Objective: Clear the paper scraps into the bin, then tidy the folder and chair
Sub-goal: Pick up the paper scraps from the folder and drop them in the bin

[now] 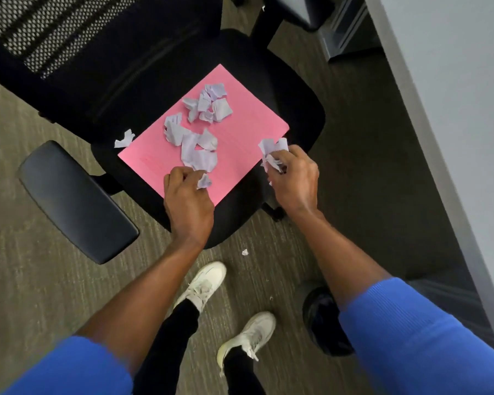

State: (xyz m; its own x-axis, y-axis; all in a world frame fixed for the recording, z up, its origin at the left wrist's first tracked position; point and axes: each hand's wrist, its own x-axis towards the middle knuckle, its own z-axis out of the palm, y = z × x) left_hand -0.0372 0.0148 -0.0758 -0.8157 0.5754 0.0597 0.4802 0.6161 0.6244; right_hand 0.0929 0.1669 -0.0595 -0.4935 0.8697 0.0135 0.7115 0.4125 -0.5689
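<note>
A pink folder (248,118) lies flat on the seat of a black office chair (294,92). Several torn pale paper scraps (200,135) are scattered over the folder, with one scrap (124,139) on the seat by its left corner. My left hand (187,201) pinches a small scrap (204,182) at the folder's near edge. My right hand (295,178) is closed around a bunch of scraps (273,153) at the folder's right corner. A black bin (322,320) stands on the floor under my right forearm, partly hidden by it.
One tiny scrap (245,252) lies on the carpet in front of the chair. The chair's armrest (74,201) juts out at left, its mesh back (54,29) at top left. A grey desk edge (445,109) runs down the right. My feet in white shoes (203,283) stand near the bin.
</note>
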